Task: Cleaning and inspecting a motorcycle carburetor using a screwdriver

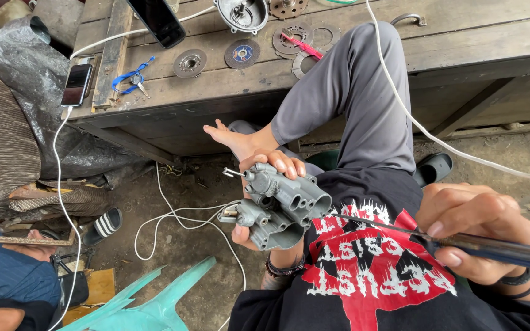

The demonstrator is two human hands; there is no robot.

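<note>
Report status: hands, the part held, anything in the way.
Left hand shut on grey metal casting. Right hand shut on screwdriver, tip at the casting. Nothing between them; white cable hangs behind.

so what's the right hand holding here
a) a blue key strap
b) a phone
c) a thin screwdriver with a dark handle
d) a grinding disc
c, the right hand grips a thin screwdriver by its dark handle, its shaft pointing toward the grey metal carburetor body that the left hand holds; the phone, blue key strap and discs all lie on the wooden bench.
</note>
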